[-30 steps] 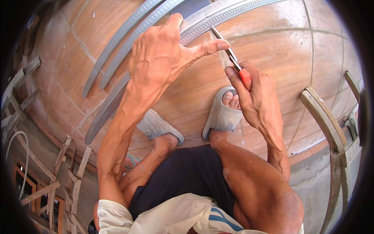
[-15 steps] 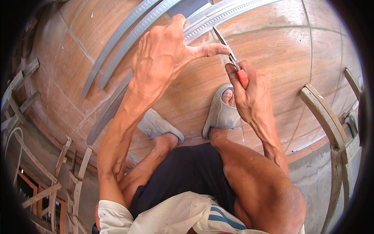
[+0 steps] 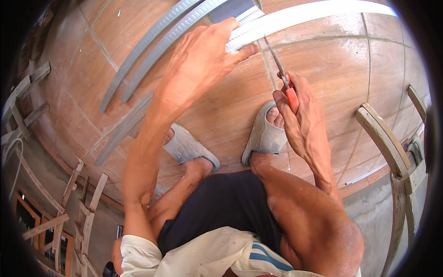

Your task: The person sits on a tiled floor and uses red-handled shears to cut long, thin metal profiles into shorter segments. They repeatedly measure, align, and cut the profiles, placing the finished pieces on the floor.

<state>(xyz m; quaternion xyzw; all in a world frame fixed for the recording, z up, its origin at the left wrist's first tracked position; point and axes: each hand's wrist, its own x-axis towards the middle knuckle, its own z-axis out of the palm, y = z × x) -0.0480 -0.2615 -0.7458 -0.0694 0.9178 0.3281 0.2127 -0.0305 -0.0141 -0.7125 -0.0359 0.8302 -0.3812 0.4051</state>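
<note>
At the upper middle, my left hand (image 3: pixel 200 55) is closed around a long, light metal strip (image 3: pixel 318 17), with the thumb below it and the fingers on its upper side. The strip runs off to the right and shines bright white; what lies behind the hand is hidden. My right hand (image 3: pixel 307 115) grips the red handle (image 3: pixel 291 99) of a pair of metal snips. Their dark narrow blades (image 3: pixel 275 55) point up and left, the tip close below the strip's lower edge. Whether the tip touches it, I cannot tell.
Two grey slotted metal strips (image 3: pixel 152 53) lie on the brown tiled floor (image 3: pixel 323 78) at upper left, another grey strip (image 3: pixel 122 131) nearer. A dark flat piece (image 3: pixel 226 11) lies at the top. Wooden frames stand left (image 3: pixel 90 212) and right (image 3: pixel 385 138). My sandalled feet are below my hands.
My left hand, spread before with its thumb by the blades, has closed on the strip. The strip has tilted and looks brighter. My right hand with the snips has shifted slightly right and down.
</note>
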